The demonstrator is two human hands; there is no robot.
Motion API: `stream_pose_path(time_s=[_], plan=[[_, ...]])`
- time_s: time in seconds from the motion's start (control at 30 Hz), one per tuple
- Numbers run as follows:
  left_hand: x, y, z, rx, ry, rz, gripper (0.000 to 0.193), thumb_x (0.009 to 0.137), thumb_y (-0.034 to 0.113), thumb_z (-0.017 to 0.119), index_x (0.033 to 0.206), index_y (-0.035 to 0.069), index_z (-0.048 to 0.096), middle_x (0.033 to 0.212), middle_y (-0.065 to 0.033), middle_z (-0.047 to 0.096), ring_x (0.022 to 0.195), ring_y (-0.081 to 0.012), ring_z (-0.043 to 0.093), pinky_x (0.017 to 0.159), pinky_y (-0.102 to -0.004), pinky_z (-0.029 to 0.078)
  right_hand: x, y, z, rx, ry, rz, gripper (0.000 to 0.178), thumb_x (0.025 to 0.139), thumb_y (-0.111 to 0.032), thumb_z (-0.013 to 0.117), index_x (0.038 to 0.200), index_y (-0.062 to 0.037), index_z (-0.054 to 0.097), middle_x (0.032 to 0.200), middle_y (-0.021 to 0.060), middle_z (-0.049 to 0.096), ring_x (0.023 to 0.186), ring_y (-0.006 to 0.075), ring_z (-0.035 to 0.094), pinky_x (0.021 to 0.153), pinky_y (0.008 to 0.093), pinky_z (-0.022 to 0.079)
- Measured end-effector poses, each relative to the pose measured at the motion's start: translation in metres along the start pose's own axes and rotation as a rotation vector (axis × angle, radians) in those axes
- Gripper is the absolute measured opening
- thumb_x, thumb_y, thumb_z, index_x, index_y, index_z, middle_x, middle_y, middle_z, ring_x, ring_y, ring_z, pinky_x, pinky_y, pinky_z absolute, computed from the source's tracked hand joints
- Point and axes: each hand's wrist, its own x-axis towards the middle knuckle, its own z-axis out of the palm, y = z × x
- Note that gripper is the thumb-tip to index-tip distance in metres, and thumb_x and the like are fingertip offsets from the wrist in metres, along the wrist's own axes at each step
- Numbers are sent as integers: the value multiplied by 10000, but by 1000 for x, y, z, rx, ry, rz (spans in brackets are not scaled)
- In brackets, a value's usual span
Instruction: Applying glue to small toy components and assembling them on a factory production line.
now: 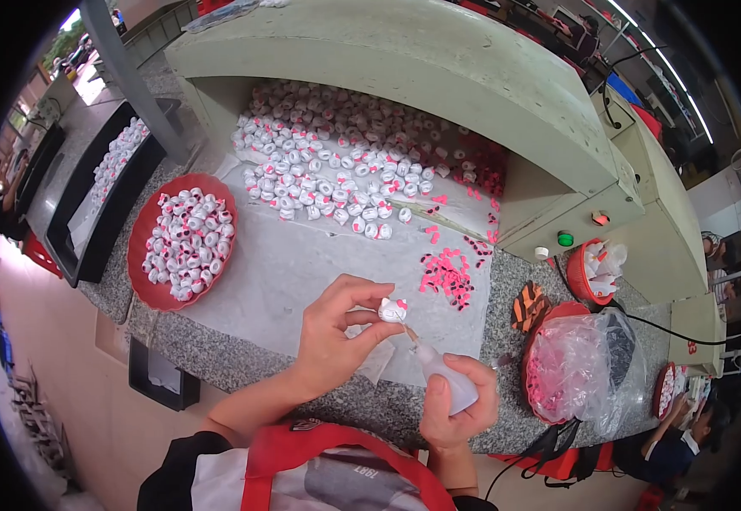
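Between the thumb and fingers of my left hand (334, 335) is a small white figurine head (392, 310) with a pink spot on it. My right hand (464, 404) is wrapped round a translucent white squeeze bottle (449, 381). The thin nozzle of that bottle points up to the left, its tip at or very near the lower side of the head; whether they touch I cannot tell. Beyond my hands, many similar white heads (328, 183) with pink bits lie on the white sheet (277, 268). Right of them is a pile of small pink and dark pieces (447, 277).
A red bowl (136, 264) of white heads stands at the left, beside a long black tray (89, 247). The beige machine housing (387, 51) arches over the far heads. On the right are a red basket (587, 285), a plastic-covered bowl (557, 362) and an orange-black striped cloth (529, 307). A person sits far right.
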Motion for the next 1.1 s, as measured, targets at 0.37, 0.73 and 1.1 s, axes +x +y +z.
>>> stream_pose_path(time_s=[0.37, 0.73, 1.1], plan=[[-2, -3, -3, 74, 10, 58, 323, 678, -139, 606, 982, -52, 540, 976, -113, 446, 874, -191, 567, 745, -280, 538, 7, 3, 4, 5, -25, -56, 233, 684, -74, 642, 880, 20, 561, 749, 116, 621, 585, 207, 615, 538, 273, 490], [-2, 1, -9, 234, 14, 106, 304, 682, -121, 619, 968, -35, 562, 975, -94, 468, 885, -164, 550, 753, -258, 501, 13, -3, 2, -14, -67, -77, 222, 675, -63, 638, 870, 16, 567, 741, 113, 619, 572, 201, 611, 521, 266, 482], [3, 8, -13, -290, -62, -187, 321, 711, -143, 580, 1013, -58, 513, 983, -86, 507, 957, -184, 549, 807, -273, 499, 10, -1, 0, 9, -32, -124, 235, 668, -79, 638, 864, 24, 560, 714, 115, 615, 559, 207, 607, 514, 275, 487]])
